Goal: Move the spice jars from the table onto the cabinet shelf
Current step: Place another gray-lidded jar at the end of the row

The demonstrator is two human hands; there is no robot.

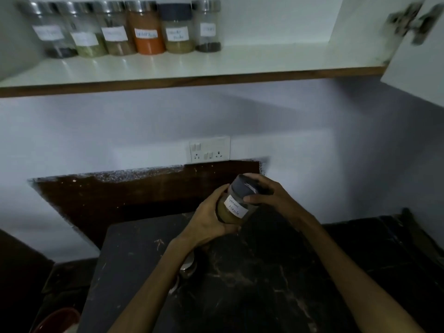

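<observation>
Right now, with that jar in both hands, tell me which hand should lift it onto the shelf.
Probably the left. The left hand wraps the jar around its body, while the right hand only grips its dark lid. The open shelf space lies right of the six jars, reachable by either.

My feed is dim: the white shelf (216, 61) catches the most light, the dark table (240, 272) stays murky, motion blur smears the jar labels and hinge (413, 20), edges bow.
</observation>
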